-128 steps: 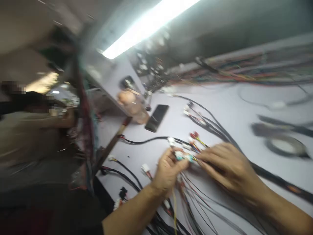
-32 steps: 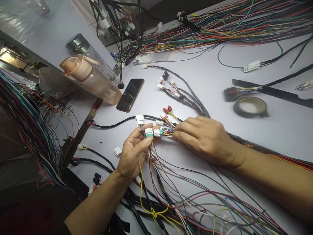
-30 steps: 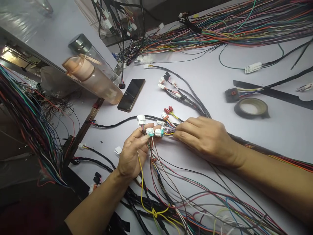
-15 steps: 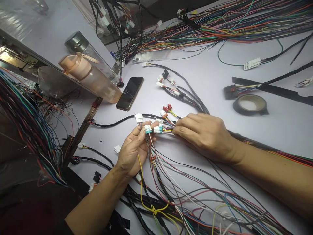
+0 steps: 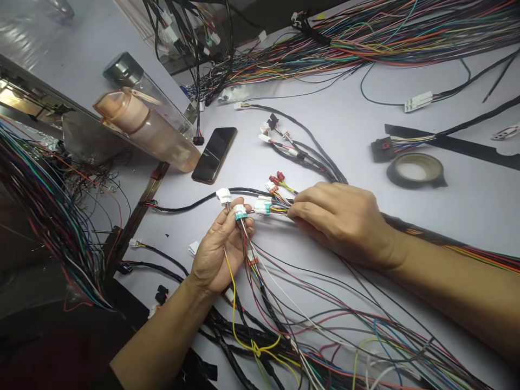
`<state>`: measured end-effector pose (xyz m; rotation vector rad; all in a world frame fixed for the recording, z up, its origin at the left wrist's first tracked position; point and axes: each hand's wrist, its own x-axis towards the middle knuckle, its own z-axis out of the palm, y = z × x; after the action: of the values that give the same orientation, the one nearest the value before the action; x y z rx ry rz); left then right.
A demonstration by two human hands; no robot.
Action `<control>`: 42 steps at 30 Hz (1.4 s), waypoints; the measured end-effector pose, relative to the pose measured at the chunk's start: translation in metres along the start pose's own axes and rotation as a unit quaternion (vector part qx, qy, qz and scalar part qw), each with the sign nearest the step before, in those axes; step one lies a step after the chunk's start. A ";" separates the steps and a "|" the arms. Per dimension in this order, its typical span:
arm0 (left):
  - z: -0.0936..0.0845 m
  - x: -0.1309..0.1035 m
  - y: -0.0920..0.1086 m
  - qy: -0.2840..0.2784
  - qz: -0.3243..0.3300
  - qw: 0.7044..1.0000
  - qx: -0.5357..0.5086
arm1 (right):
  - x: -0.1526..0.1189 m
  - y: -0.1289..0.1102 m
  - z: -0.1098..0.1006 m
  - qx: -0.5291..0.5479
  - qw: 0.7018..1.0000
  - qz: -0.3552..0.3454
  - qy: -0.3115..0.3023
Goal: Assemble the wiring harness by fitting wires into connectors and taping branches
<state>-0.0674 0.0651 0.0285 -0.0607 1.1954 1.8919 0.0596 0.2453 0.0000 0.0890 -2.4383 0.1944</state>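
Observation:
My left hand pinches a white and teal wire connector between thumb and fingers, its wires hanging down toward me. A plain white connector stands just above those fingertips. My right hand is closed around a bundle of wires that ends in another white and teal connector; this one faces the left hand, a small gap apart from the held connector. Past the right fingers lie red connectors on yellow wires and a white and orange connector.
A black phone and a peach-lidded bottle are at the back left. Black tape lies at the right beside a black connector. Long wire bundles stretch across the back; loose wires cover the front.
My left hand has shifted slightly left with its connector, widening the gap to the connector by my right hand. The right hand keeps its grip, nearly still.

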 end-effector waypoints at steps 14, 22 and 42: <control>0.000 -0.001 0.000 -0.021 0.005 1.000 0.019 | 0.000 0.001 0.001 -0.012 1.000 -0.006 0.011; 0.002 -0.002 0.001 -0.033 -0.008 0.999 -0.003 | 0.000 0.001 0.000 -0.016 1.000 -0.007 0.000; 0.008 0.003 0.001 0.092 -0.027 0.995 0.006 | -0.001 0.002 0.001 -0.022 1.000 0.004 -0.013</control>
<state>-0.0669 0.0722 0.0323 -0.2625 1.3154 1.8624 0.0591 0.2469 -0.0015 0.0637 -2.4679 0.1441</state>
